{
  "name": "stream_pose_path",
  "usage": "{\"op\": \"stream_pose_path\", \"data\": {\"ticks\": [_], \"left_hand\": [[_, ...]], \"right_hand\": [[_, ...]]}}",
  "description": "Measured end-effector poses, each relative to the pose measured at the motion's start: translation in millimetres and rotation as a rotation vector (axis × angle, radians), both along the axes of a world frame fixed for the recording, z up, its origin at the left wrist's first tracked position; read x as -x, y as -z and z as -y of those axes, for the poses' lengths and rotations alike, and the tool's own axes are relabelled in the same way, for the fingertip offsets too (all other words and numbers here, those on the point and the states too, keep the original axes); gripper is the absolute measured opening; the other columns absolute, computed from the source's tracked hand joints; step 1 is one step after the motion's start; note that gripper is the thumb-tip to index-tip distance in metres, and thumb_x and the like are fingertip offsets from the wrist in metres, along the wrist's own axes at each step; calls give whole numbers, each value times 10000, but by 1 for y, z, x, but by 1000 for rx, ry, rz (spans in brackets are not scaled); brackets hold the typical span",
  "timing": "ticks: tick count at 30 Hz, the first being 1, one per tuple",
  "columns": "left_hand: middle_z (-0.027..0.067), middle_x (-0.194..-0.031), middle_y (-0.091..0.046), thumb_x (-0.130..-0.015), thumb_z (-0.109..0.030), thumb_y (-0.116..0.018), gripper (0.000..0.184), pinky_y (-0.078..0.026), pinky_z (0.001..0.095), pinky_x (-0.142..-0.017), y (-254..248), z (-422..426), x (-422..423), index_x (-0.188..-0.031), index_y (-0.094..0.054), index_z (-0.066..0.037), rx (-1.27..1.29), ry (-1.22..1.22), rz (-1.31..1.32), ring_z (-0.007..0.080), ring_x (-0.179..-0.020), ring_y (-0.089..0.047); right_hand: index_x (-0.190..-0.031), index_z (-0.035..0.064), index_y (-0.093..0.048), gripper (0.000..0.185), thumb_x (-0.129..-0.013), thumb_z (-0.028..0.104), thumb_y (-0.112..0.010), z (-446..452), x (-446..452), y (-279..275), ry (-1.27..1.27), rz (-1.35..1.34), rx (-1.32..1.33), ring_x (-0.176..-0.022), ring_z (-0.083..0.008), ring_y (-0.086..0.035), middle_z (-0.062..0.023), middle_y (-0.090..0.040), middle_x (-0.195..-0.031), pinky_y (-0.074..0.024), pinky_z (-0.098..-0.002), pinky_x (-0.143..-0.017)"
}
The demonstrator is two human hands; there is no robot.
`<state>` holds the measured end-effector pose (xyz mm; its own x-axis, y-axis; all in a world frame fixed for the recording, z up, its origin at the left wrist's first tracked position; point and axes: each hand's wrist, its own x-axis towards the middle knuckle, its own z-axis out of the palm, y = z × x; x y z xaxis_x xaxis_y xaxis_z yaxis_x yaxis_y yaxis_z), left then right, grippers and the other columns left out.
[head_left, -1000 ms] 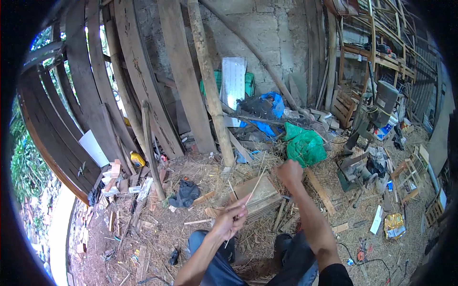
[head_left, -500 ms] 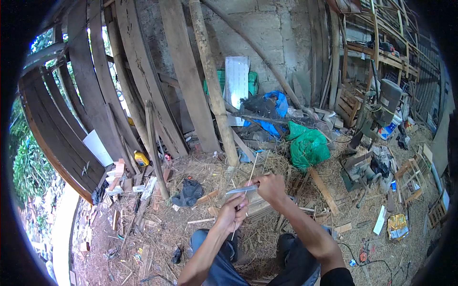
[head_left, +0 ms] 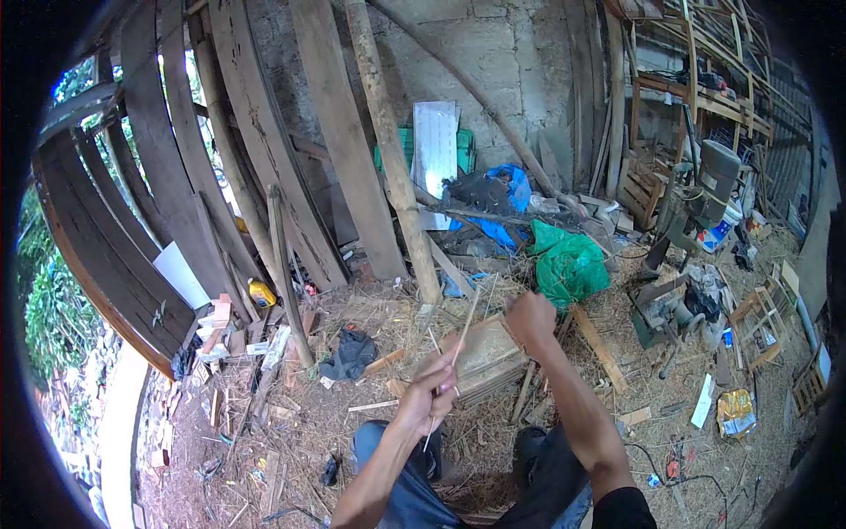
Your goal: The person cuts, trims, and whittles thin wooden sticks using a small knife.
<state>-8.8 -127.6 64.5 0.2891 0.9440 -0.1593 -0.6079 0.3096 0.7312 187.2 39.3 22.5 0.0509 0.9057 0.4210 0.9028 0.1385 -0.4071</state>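
The left hand (head_left: 426, 398) grips thin sticks (head_left: 467, 328); the right hand (head_left: 531, 323), apart, looks closed, its contents unclear. A wooden block (head_left: 486, 360) sits between them.

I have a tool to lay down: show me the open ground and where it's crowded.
No ground is fully bare; straw-like litter covers it. Between the plank and white strip looks most open. A hand might pass between the thin sticks and right hand, above the wooden block. Crowded: around the yellow bottle and green bag.
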Motion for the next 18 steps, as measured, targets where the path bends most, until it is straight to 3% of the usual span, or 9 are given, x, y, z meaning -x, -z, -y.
{"op": "stream_pose_path", "data": {"ticks": [2, 4, 5, 6, 8, 9, 11, 14, 18], "left_hand": [[-23, -741, -352, -961, -93, -369, 456, -160, 161, -347, -2, 13, -2, -1411, -328, -154, 68, 27, -47, 24, -453, -240], [-22, -741, -355, -958, -87, -367, 459, -165, 165, -351, 11, 10, 4, -1411, -327, -147, 57, 33, -9, 32, -463, -248], [-20, -740, -357, -957, -85, -368, 461, -170, 166, -352, 15, 8, 6, -1412, -325, -145, 52, 27, 0, 34, -460, -254], [-17, -739, -359, -956, -84, -369, 463, -175, 166, -353, 18, 6, 6, -1412, -323, -144, 49, 25, 9, 36, -457, -259], [-14, -738, -362, -954, -83, -370, 465, -182, 169, -355, 21, 4, 2, -1413, -322, -141, 29, 64, -1, 37, -456, -267], [-10, -737, -365, -953, -82, -371, 466, -189, 171, -357, 23, 3, 0, -1413, -321, -137, 15, 94, -18, 37, -454, -275], [-7, -746, -380, -953, -85, -381, 464, -202, 172, -362, 22, 3, -4, -1411, -323, -132, 21, 108, -17, 37, -453, -285], [0, -770, -411, -951, -87, -404, 460, -225, 174, -372, 14, 4, -12, -1403, -333, -121, -13, 70, -106, 36, -456, -301], [7, -808, -446, -942, -76, -445, 458, -252, 177, -386, 8, -7, -16, -1390, -352, -107, -106, -32, -221, 33, -472, -318]], "right_hand": [[-730, 61, -700, 165, -767, 187, -600, -3, -10, -2, 73, -59, 59, -633, -350, -644, -191, -644, -681, -513, -443, -605], [-720, 26, -689, 219, -809, 207, -605, -2, -16, -14, 7, -299, 45, -651, -380, -635, -202, -648, -715, -495, -439, -590], [-761, 19, -687, 258, -840, 252, -610, 1, -15, -18, -69, -475, 119, -581, -284, -633, -143, -675, -732, -471, -377, -539], [-761, 19, -687, 258, -840, 252, -610, 5, -9, -12, -66, -469, 113, -581, -284, -633, -143, -675, -732, -471, -377, -539], [-816, 37, -686, 247, -854, 274, -625, 11, 7, 4, -602, -1213, 164, -496, -124, -531, -22, -642, -665, -404, -286, -476], [-816, 37, -686, 247, -854, 274, -625, 16, 11, 0, -595, -1213, 162, -496, -124, -531, -22, -642, -665, -404, -286, -476], [-846, 48, -673, 231, -854, 276, -639, 32, 15, -17, -654, -1098, 316, -521, -38, -431, 50, -557, -621, -338, -217, -471], [-830, 39, -670, 240, -862, 272, -630, 36, 7, -26, -740, -1137, 485, -532, -47, -428, 60, -505, -596, -336, -222, -482], [-808, 49, -662, 259, -872, 296, -617, 49, 16, -30, -817, -1105, 478, -552, -46, -425, 70, -492, -595, -360, -238, -497]]}}
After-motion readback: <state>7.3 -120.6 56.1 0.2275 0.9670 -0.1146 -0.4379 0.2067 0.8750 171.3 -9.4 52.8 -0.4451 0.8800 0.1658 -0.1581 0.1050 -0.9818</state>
